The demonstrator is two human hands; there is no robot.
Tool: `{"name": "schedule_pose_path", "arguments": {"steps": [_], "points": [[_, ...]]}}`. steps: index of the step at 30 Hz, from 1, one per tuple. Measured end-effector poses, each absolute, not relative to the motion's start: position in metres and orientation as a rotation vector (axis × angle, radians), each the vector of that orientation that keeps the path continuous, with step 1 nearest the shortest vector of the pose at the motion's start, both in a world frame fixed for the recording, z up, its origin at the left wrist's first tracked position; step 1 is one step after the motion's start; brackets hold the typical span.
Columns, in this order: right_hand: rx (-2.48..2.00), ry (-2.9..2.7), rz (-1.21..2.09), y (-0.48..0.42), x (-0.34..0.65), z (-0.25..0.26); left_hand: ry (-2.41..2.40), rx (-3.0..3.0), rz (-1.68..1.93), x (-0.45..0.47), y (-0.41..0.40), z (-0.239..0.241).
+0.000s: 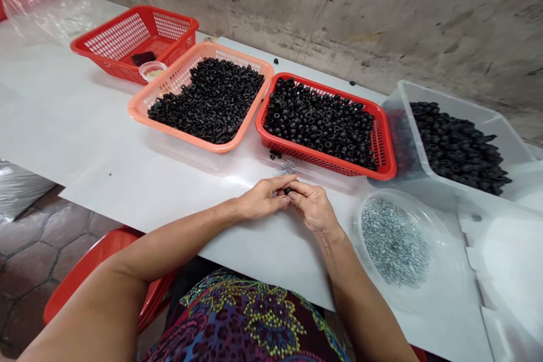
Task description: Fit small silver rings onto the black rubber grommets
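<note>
My left hand (263,198) and my right hand (313,203) meet over the white table, fingers pinched together. Between their fingertips is a small round black plastic part (288,190), mostly covered by the fingers. Just beyond the hands lie a little heap of tiny silvery metal pieces (287,167) and a few loose black parts (275,154). Behind them stands a red basket (388,153) full of round black parts with holes (318,121). Left of it, a salmon-coloured basket (136,107) holds many smaller black pieces (212,99).
At right, a round clear tub (358,220) holds silvery metal pieces (394,243), near a clear bin (462,107) of black parts. A red basket (106,62), a small cup (151,70) and a plastic bag (51,8) stand at left. A concrete wall (297,17) bounds the table.
</note>
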State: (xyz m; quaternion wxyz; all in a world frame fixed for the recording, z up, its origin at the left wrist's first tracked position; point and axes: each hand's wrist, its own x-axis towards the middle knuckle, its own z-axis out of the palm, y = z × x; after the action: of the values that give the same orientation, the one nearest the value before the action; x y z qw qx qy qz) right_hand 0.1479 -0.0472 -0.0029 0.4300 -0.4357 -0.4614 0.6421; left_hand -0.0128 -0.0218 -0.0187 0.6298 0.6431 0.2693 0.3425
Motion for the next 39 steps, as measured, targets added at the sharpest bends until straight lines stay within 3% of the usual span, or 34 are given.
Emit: {"name": "schedule_pose_path", "arguments": {"steps": [5, 11, 15, 20, 26, 28, 31, 39], "points": [[-1.146, -1.196, 1.550, -0.051, 0.144, -0.004, 0.648, 1.539, 0.870, -0.016, -0.019, -0.019], [-1.292, -1.144, 1.323, -0.064, 0.147, 0.024, 0.927, 1.672, 1.214, -0.024, 0.006, -0.029], [-1.421, -1.241, 0.829, -0.073, 0.172, 0.060, 1.227, 1.798, 1.242, -0.031, 0.024, -0.036], [-1.632, -1.295, -0.037, -0.050, 0.263, 0.108, 1.326, 2.004, 1.023, -0.033, 0.030, -0.034], [-2.077, -1.467, -0.691, -0.018, 0.322, 0.136, 1.350, 2.112, 0.797, -0.031, 0.032, -0.029], [-1.880, -1.628, -0.660, -0.029, 0.295, 0.125, 1.370, 2.158, 0.731, -0.030, 0.031, -0.028], [-1.678, -1.744, -0.321, -0.047, 0.240, 0.098, 1.382, 2.231, 0.667, -0.029, 0.029, -0.026], [-1.709, -1.980, -0.105, 0.014, 0.206, 0.080, 1.309, 2.262, 0.596, -0.030, 0.026, -0.024]]}}
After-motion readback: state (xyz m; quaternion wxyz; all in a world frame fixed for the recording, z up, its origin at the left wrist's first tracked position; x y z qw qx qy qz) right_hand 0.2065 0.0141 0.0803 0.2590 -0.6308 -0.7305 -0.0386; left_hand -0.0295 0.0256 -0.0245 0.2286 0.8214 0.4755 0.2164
